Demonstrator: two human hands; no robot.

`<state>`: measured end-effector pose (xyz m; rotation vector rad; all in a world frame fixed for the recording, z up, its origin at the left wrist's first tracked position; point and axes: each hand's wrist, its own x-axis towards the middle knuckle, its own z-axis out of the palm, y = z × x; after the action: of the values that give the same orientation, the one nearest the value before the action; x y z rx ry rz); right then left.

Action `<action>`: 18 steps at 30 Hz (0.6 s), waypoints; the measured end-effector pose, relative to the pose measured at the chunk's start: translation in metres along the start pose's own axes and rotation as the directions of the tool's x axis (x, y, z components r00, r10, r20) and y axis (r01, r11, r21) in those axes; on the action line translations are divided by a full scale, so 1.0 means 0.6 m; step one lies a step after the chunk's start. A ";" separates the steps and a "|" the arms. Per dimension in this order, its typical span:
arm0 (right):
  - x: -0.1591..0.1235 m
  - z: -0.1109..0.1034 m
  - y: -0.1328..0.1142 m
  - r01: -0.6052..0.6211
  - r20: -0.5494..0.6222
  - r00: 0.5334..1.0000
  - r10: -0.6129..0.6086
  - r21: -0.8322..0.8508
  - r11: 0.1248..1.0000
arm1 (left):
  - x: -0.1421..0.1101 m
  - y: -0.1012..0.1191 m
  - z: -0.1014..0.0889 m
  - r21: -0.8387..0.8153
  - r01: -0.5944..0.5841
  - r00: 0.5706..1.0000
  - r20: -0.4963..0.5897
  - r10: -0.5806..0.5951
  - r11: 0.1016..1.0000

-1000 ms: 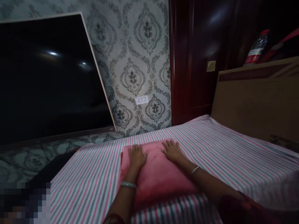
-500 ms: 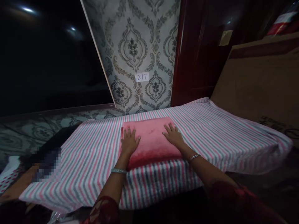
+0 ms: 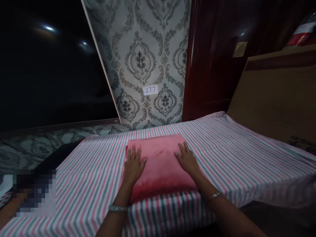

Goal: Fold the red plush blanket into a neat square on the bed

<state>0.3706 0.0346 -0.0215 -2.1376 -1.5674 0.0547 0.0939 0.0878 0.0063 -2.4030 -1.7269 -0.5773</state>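
Note:
A pink, plush-looking folded cloth (image 3: 160,168) lies flat in front of me, its near edge a deeper red. My left hand (image 3: 133,167) rests on its left side, fingers stretched out and pointing away from me. On the right side lies my right hand (image 3: 188,160), palm down with the fingers spread. Both hands touch the top surface without gripping it. Under the cloth is a striped sheet (image 3: 234,148) in pink, grey and white, which hangs over the near edge.
A large dark screen (image 3: 54,72) stands at the back left. On the patterned wall (image 3: 140,39) is a paper label (image 3: 150,90) reading 277. A cardboard box (image 3: 278,95) borders the right, with a bottle (image 3: 302,33) above it. Another person's arm (image 3: 7,210) shows at the lower left.
The view has tilted up slightly, so everything sits lower in the picture. Both hands remain flat on the pink cloth, the right one slightly nearer its right edge.

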 end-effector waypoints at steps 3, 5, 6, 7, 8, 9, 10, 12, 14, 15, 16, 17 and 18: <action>0.000 0.005 0.005 -0.077 -0.034 0.996 0.079 0.062 0.995 | -0.001 -0.006 0.003 -0.025 0.109 0.988 -0.107 -0.111 0.994; 0.002 0.007 0.010 -0.078 -0.056 0.995 0.083 0.096 0.992 | 0.000 -0.010 0.002 -0.070 0.219 0.967 -0.117 -0.226 0.973; 0.004 0.008 0.013 -0.070 -0.069 0.995 0.078 0.116 0.991 | 0.001 -0.011 0.001 -0.096 0.253 0.959 -0.103 -0.262 0.963; 0.006 0.009 0.017 -0.063 -0.081 0.994 0.075 0.140 0.988 | 0.002 -0.013 -0.001 -0.119 0.270 0.956 -0.084 -0.281 0.955; 0.008 0.010 0.021 -0.063 -0.083 0.993 0.078 0.167 0.984 | 0.003 -0.015 -0.003 -0.142 0.278 0.955 -0.066 -0.289 0.950; 0.011 0.011 0.026 -0.072 -0.075 0.993 0.088 0.194 0.978 | 0.004 -0.017 -0.006 -0.167 0.287 0.953 -0.052 -0.299 0.943; 0.014 0.012 0.032 -0.091 -0.056 0.993 0.106 0.221 0.971 | 0.004 -0.021 -0.009 -0.201 0.301 0.949 -0.037 -0.314 0.932; 0.020 0.012 0.046 -0.129 -0.002 0.991 0.134 0.266 0.955 | 0.004 -0.030 -0.017 -0.299 0.341 0.936 0.019 -0.352 0.891; 0.024 0.009 0.062 -0.156 0.050 0.988 0.148 0.296 0.942 | 0.001 -0.043 -0.026 -0.423 0.368 0.927 0.102 -0.360 0.828; 0.024 0.007 0.069 -0.162 0.072 0.987 0.147 0.306 0.938 | -0.003 -0.050 -0.032 -0.484 0.377 0.925 0.151 -0.349 0.790; 0.024 0.003 0.077 -0.164 0.093 0.986 0.141 0.311 0.936 | -0.008 -0.056 -0.038 -0.540 0.392 0.919 0.197 -0.341 0.745; 0.023 -0.002 0.083 -0.154 0.100 0.987 0.129 0.311 0.938 | -0.013 -0.061 -0.044 -0.592 0.415 0.909 0.240 -0.341 0.691; 0.021 -0.007 0.088 -0.146 0.107 0.987 0.118 0.310 0.939 | -0.019 -0.065 -0.051 -0.646 0.442 0.896 0.284 -0.341 0.623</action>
<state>0.4234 0.0329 -0.0359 -2.0007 -1.3522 0.4217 0.0471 0.0811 0.0255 -2.5126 -2.4831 -1.3910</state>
